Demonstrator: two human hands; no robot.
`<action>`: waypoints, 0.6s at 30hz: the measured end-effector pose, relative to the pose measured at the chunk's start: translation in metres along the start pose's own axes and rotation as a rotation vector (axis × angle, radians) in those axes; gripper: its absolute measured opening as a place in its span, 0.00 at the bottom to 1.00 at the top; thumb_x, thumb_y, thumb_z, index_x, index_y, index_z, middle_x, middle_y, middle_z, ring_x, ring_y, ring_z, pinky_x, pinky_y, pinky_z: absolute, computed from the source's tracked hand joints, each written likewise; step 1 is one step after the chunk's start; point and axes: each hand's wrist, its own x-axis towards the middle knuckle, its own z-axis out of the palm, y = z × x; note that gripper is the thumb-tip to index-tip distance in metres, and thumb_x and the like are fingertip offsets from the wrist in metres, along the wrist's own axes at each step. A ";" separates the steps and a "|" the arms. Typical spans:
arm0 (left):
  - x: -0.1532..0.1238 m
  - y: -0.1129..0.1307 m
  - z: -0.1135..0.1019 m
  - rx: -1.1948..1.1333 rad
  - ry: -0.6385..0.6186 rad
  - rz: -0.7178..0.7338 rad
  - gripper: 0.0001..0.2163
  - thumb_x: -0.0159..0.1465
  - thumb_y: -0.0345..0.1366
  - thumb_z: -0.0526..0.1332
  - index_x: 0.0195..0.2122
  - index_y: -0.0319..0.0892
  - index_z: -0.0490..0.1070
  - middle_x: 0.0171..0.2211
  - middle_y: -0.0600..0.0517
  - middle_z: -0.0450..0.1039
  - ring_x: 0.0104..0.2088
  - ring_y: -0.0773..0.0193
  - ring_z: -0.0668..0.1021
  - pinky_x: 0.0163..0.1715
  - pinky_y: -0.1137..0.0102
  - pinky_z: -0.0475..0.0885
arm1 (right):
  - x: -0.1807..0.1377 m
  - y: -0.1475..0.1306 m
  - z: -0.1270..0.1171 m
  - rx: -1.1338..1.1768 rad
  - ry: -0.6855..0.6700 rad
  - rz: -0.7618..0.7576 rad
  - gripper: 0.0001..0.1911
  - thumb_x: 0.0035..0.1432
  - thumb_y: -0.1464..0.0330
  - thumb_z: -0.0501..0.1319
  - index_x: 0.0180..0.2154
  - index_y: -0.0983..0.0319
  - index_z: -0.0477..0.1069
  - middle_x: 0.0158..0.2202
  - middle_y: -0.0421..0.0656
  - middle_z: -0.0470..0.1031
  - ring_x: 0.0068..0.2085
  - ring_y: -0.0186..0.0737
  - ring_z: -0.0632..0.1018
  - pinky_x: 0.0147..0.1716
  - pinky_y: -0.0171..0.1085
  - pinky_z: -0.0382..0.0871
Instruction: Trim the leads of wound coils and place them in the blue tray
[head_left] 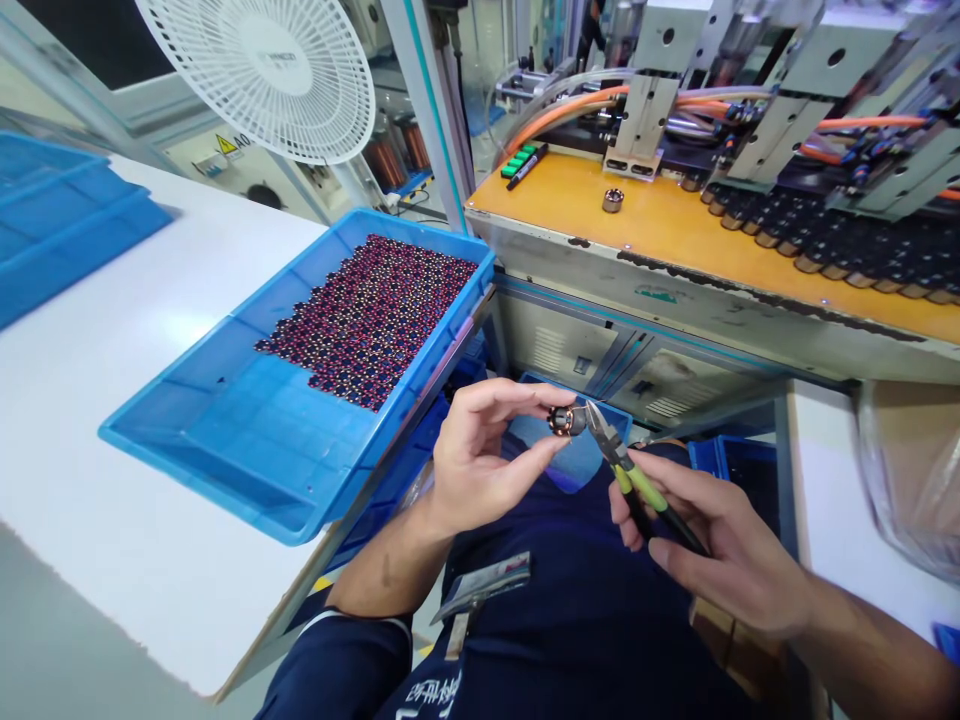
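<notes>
Between the thumb and fingers of my left hand (487, 455) is a small motor stator (567, 420), dark with copper windings, held up in front of my body. My right hand (720, 540) is wrapped round the green and black handles of a pair of cutting pliers (626, 460). The plier jaws point up and left, right beside the stator, at a thin wire on its edge. Whether the jaws touch the wire I cannot tell. Some of the right fingers are hidden behind the handles.
A blue tray (225, 400) on the white table (97, 420) at left holds many small stators (382, 310). Behind it stands a white fan (277, 70). Ahead, a machine with an orange top (555, 195) carries a single stator (613, 201) and a marker (527, 167).
</notes>
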 end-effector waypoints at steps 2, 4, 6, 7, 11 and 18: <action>-0.001 0.000 -0.001 -0.005 -0.004 -0.001 0.32 0.52 0.11 0.65 0.55 0.38 0.60 0.48 0.42 0.74 0.48 0.60 0.79 0.47 0.66 0.78 | -0.001 0.001 0.000 -0.001 0.003 0.006 0.40 0.62 0.84 0.52 0.68 0.46 0.52 0.44 0.43 0.68 0.39 0.26 0.72 0.43 0.27 0.71; -0.001 -0.001 -0.001 -0.006 -0.004 -0.006 0.31 0.52 0.11 0.65 0.55 0.38 0.60 0.48 0.42 0.74 0.48 0.60 0.79 0.47 0.66 0.78 | -0.001 0.002 0.000 -0.017 0.016 0.018 0.40 0.62 0.84 0.53 0.68 0.44 0.53 0.43 0.42 0.68 0.38 0.25 0.71 0.41 0.25 0.71; -0.001 -0.002 -0.001 -0.008 -0.007 -0.014 0.31 0.52 0.11 0.64 0.55 0.38 0.60 0.48 0.42 0.74 0.48 0.60 0.79 0.47 0.65 0.78 | -0.001 0.002 0.000 -0.065 0.042 0.028 0.41 0.61 0.84 0.53 0.67 0.42 0.55 0.41 0.40 0.68 0.36 0.24 0.71 0.39 0.23 0.69; -0.001 -0.002 -0.002 -0.010 -0.013 -0.021 0.31 0.52 0.11 0.64 0.55 0.38 0.60 0.48 0.41 0.74 0.48 0.59 0.79 0.47 0.65 0.78 | -0.001 0.002 -0.001 -0.092 0.057 0.034 0.41 0.61 0.84 0.53 0.66 0.40 0.55 0.40 0.40 0.68 0.35 0.24 0.70 0.38 0.23 0.69; -0.001 -0.003 -0.002 -0.019 -0.011 -0.059 0.30 0.53 0.12 0.65 0.54 0.39 0.61 0.48 0.42 0.74 0.48 0.60 0.79 0.47 0.65 0.77 | 0.004 0.003 -0.002 -0.111 0.076 0.083 0.40 0.62 0.83 0.53 0.66 0.38 0.54 0.40 0.39 0.68 0.36 0.24 0.71 0.38 0.23 0.69; -0.007 -0.008 -0.017 -0.247 0.052 -0.329 0.22 0.59 0.20 0.66 0.51 0.49 0.75 0.49 0.51 0.75 0.49 0.68 0.78 0.50 0.73 0.75 | 0.011 0.007 -0.016 -0.416 0.081 0.026 0.36 0.62 0.80 0.55 0.65 0.45 0.56 0.37 0.37 0.70 0.36 0.24 0.73 0.39 0.23 0.69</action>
